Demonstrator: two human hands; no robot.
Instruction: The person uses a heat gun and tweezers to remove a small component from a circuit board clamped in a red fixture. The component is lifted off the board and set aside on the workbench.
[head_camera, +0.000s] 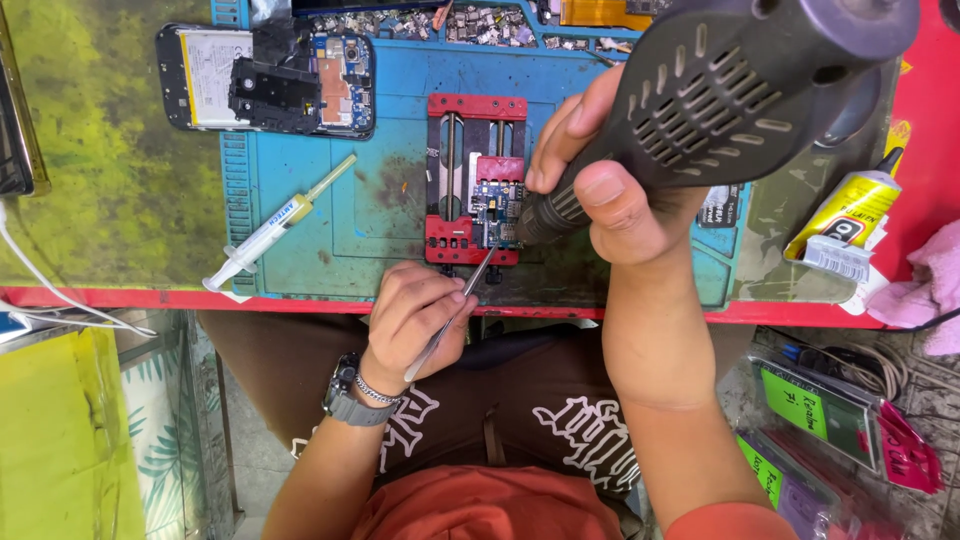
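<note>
We see the left hand (415, 315) pinching thin tweezers (455, 305), their tips reaching up toward 1 o'clock onto a small circuit board (497, 203). The board sits clamped in a red holder (475, 180) on the blue mat (300, 235) at the middle of the table (110, 180). The right hand (600, 185) is wrapped around a dark hot-air handle (730, 85), whose nozzle points at the board from 3 o'clock; the handle's rear is cut off at the top edge and hides the mat behind it. We cannot make out the parts on the board. At 9 o'clock lies a syringe (275, 228), at 11 o'clock an opened phone (265, 80), and at 3 o'clock a yellow glue tube (850, 215).
</note>
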